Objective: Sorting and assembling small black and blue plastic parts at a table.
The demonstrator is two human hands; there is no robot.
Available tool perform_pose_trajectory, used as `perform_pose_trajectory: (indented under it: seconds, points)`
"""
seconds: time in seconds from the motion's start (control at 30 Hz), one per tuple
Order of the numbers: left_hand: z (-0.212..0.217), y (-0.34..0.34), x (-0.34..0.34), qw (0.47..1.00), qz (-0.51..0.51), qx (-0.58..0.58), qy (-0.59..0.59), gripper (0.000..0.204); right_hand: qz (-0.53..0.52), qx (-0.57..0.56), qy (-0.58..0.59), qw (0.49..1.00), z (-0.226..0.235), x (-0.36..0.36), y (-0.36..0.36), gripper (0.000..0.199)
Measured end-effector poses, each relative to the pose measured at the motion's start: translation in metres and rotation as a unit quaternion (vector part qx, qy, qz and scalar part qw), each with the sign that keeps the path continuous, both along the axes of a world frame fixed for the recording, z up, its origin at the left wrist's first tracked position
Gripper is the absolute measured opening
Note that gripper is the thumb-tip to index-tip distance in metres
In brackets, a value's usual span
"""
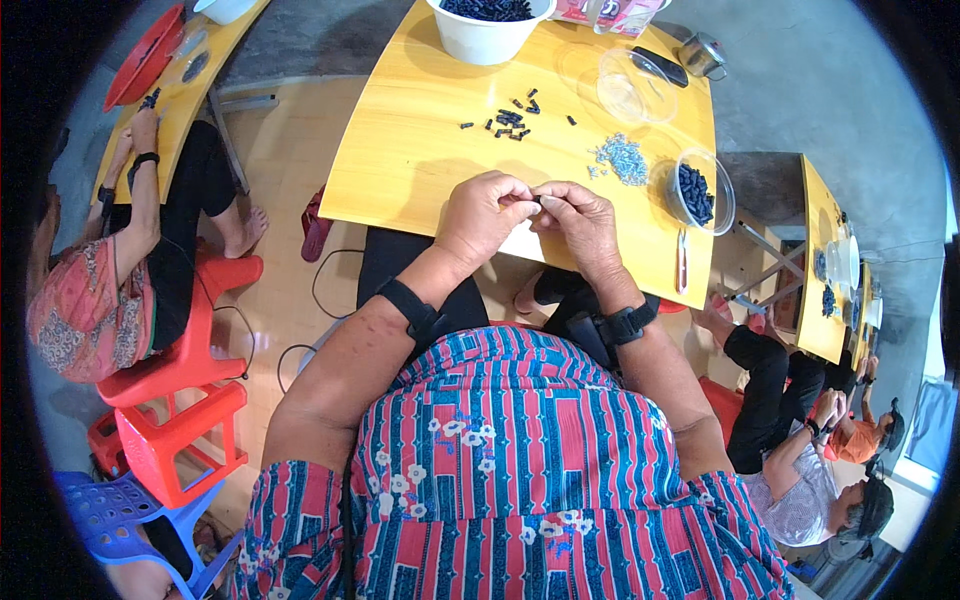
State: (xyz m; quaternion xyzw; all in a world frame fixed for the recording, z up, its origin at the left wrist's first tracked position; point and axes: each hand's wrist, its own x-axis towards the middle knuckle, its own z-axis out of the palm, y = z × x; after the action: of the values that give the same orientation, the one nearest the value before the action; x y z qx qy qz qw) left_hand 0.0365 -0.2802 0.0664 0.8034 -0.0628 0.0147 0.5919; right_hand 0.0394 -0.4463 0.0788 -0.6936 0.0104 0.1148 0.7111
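Over the near edge of the yellow table, my left hand [482, 218] and my right hand [582, 225] meet fingertip to fingertip. Both are closed in a pinch around a small black piece [537, 198], mostly hidden by the fingers. Beyond them lies a loose group of short black cylindrical pieces [510, 120]. Right of these is a heap of tiny pale-blue, clear-looking pieces [624, 162]. A clear round tub [724, 212] holding more black pieces stands to the right of my right hand. Below it lies a slim tool [682, 265] with a brown handle.
A white tub [482, 45] full of black pieces stands at the table's far edge, beside a pink package [625, 14]. A clear lid [640, 95], dark phone [660, 66] and metal cup [702, 56] sit far right. Other people sit at tables on both sides.
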Motion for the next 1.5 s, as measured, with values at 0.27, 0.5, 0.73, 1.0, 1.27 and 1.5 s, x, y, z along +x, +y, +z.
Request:
perform_pose_trajectory:
  seconds: [0.27, 0.5, 0.73, 1.0, 1.27, 1.5]
  points:
    - [-0.007, 0.006, -0.002, 0.974, 0.014, 0.146, -0.172, 0.013, 0.039, -0.094, -0.085, 0.991, -0.007, -0.003, -0.003, 0.011]
    - [-0.005, 0.004, -0.004, 0.97, 0.007, 0.167, -0.175, 0.012, 0.046, -0.21, -0.175, 0.961, -0.009, -0.004, -0.006, 0.01]
    - [-0.001, 0.005, -0.006, 0.971, 0.004, 0.163, -0.178, 0.012, 0.048, -0.196, -0.138, 0.97, -0.005, -0.003, -0.007, 0.01]
    - [-0.001, 0.005, -0.007, 0.972, 0.02, 0.156, -0.174, 0.01, 0.059, -0.107, 0.046, 0.991, 0.013, 0.003, -0.006, 0.017]
    - [-0.002, 0.004, -0.006, 0.965, 0.014, 0.183, -0.185, 0.01, 0.028, -0.054, -0.17, 0.984, 0.034, 0.022, 0.023, 0.022]
    - [-0.003, 0.0, -0.009, 0.968, 0.032, 0.154, -0.198, 0.013, 0.115, -0.124, -0.309, 0.936, 0.018, 0.04, 0.046, 0.026]
